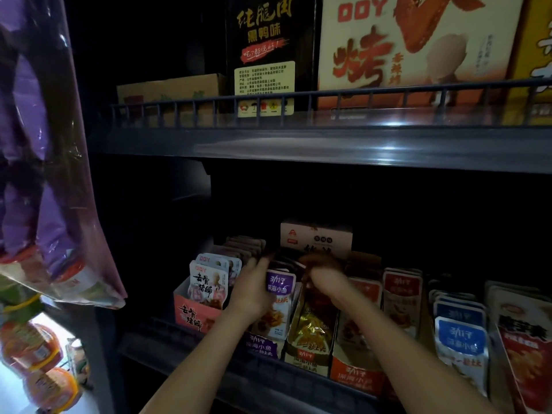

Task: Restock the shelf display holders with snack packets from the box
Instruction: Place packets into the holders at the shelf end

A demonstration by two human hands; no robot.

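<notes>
On the lower shelf stand several cardboard display holders of snack packets. My left hand holds the left side of the purple packets in the purple holder, its fingers reaching over their tops. My right hand is blurred just above the gold packets in the gold holder; its fingers look curled at the packet tops, but what they hold is unclear. The supply box is not in view.
A pink holder with white packets stands to the left. Orange, blue and red packets fill holders to the right. A rail runs along the shelf front. Large boxes sit on the upper shelf. Bagged goods hang at the left.
</notes>
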